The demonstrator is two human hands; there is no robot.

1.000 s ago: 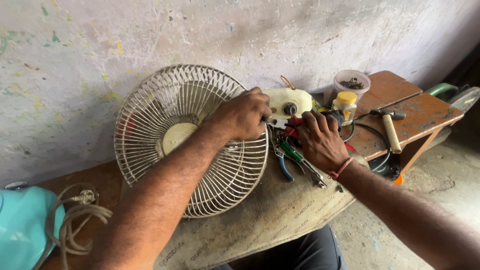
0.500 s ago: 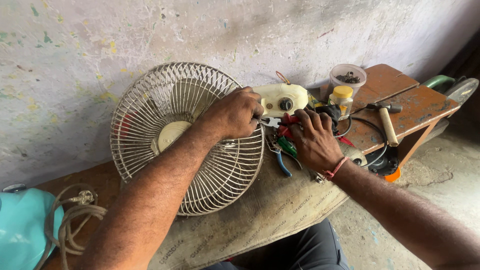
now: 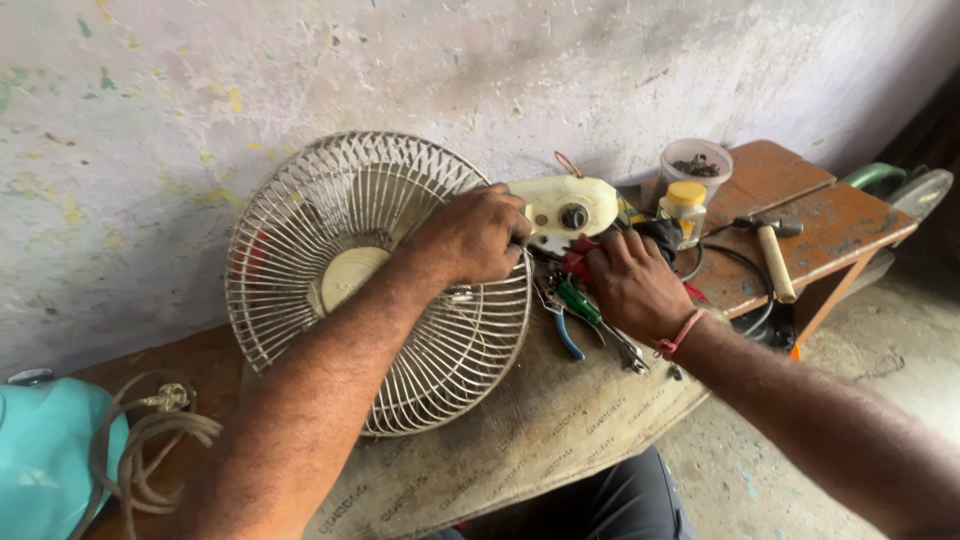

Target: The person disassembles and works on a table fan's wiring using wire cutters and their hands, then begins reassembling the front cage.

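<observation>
A table fan lies on a worn wooden bench, its cream wire grille (image 3: 330,260) facing up and its cream motor housing (image 3: 570,208) with a dark knob to the right. My left hand (image 3: 470,235) is closed on the fan where the grille rim meets the housing. My right hand (image 3: 630,280) rests palm down just right of it, over a heap of hand tools with red, green and blue handles (image 3: 570,300). Its fingers lie on a red-handled tool; whether they grip it is hidden.
A hammer (image 3: 770,255) lies on the brown bench top (image 3: 840,215) at right, with a clear plastic cup (image 3: 695,160) of small parts and a yellow-capped bottle (image 3: 685,200) behind. A coiled cable with plug (image 3: 150,425) and a teal object (image 3: 45,465) lie at left. Wall (image 3: 400,70) behind.
Both hands stay at the fan's housing. My right hand has slid slightly up and left over the tools, closer to the housing. The view has shifted a little.
</observation>
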